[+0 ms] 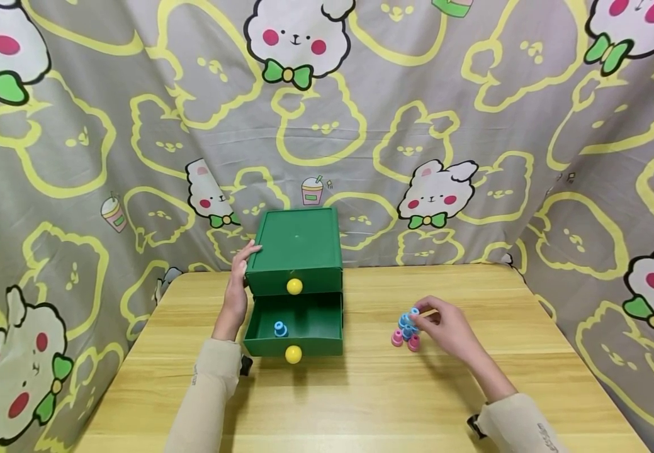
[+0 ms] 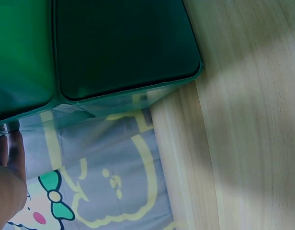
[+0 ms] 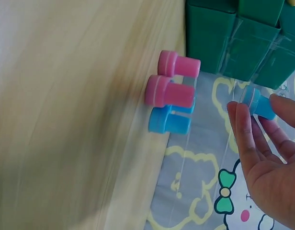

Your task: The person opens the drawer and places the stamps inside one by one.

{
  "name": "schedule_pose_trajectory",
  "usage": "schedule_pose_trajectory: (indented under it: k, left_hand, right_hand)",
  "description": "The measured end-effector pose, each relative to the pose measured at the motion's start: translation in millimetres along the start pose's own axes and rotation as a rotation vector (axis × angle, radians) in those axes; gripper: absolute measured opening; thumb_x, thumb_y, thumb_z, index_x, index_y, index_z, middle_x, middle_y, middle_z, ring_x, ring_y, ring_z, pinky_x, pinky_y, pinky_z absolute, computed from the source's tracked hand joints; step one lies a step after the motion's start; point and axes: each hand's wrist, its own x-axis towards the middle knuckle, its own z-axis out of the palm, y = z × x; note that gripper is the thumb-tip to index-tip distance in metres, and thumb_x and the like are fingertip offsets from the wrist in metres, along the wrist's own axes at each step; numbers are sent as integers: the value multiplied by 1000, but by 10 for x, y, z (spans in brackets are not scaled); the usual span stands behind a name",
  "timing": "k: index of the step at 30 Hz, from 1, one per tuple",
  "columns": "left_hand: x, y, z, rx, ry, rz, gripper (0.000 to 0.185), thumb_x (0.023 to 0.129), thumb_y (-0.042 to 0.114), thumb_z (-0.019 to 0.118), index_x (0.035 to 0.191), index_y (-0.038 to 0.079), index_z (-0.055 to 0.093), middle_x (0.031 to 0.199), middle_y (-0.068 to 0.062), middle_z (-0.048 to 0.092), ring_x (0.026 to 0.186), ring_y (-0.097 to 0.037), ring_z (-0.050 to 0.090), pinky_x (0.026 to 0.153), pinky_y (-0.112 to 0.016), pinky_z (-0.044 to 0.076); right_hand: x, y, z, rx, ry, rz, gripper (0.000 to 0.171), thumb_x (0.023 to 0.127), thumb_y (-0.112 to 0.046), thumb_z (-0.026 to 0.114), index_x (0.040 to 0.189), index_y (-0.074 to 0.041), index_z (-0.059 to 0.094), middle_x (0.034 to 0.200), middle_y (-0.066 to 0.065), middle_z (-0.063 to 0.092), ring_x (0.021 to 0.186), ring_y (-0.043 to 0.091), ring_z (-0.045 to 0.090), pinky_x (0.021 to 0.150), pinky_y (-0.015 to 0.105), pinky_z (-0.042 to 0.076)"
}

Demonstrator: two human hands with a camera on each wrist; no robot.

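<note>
A green two-drawer cabinet [image 1: 304, 242] stands on the table, its lower drawer [image 1: 321, 346] pulled out with one blue toy stamp [image 1: 280, 328] inside. Along the cabinet's left side lies my left hand [image 1: 237, 286], fingertips at the top edge. To the right of the cabinet, my right hand [image 1: 448, 326] pinches a blue toy stamp [image 3: 253, 100] between thumb and fingertips, raised off the table. Just below it, on the tabletop, pink stamps [image 3: 171, 91] and blue stamps [image 3: 169, 120] stand close together.
Both drawers have round yellow knobs [image 1: 294, 287]. The upper drawer is closed. A grey curtain [image 1: 360, 189] with cartoon animals hangs behind and on both sides of the wooden table [image 1: 372, 402].
</note>
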Motion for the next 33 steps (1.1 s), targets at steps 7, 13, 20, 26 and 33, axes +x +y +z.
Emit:
schedule_pose_trajectory:
  k: [7, 13, 20, 26, 33]
  left_hand:
    - [-38, 94, 18, -9, -9, 12, 52, 112, 30, 20, 153, 10, 45, 171, -1, 24, 156, -30, 18, 109, -60, 26]
    - [-81, 258, 44, -15, -19, 0, 52, 111, 24, 19, 153, 5, 43, 172, -9, 21, 156, -33, 17, 109, -59, 25]
    - [-81, 265, 45, -4, -14, 3, 52, 111, 25, 19, 153, 6, 43, 172, -10, 20, 157, -33, 15, 110, -61, 25]
    - [-76, 271, 51, -2, -15, 2, 52, 111, 26, 19, 153, 6, 43, 172, -10, 21, 157, -33, 14, 111, -65, 23]
    - [-74, 266, 52, -4, -14, -2, 52, 111, 25, 19, 153, 6, 43, 172, -8, 21, 157, -32, 14, 112, -65, 23]
  right_hand:
    - [37, -66, 59, 12, -32, -6, 18, 97, -25, 74, 107, -11, 71, 103, 4, 74, 85, 13, 71, 75, 26, 56]
    - [72, -134, 106, 39, -61, 3, 17, 97, -26, 75, 106, -12, 71, 102, 4, 74, 84, 13, 72, 72, 27, 57]
    - [109, -276, 173, 103, -102, -6, 16, 97, -27, 74, 106, -14, 70, 101, 5, 74, 87, 26, 75, 69, 27, 57]
    - [142, -446, 210, 127, -135, -24, 17, 97, -30, 74, 106, -16, 71, 102, 2, 75, 85, 15, 73, 67, 29, 55]
    - [179, -694, 228, 164, -144, -69, 14, 97, -29, 74, 105, -18, 71, 102, 0, 75, 88, 14, 74, 79, 31, 58]
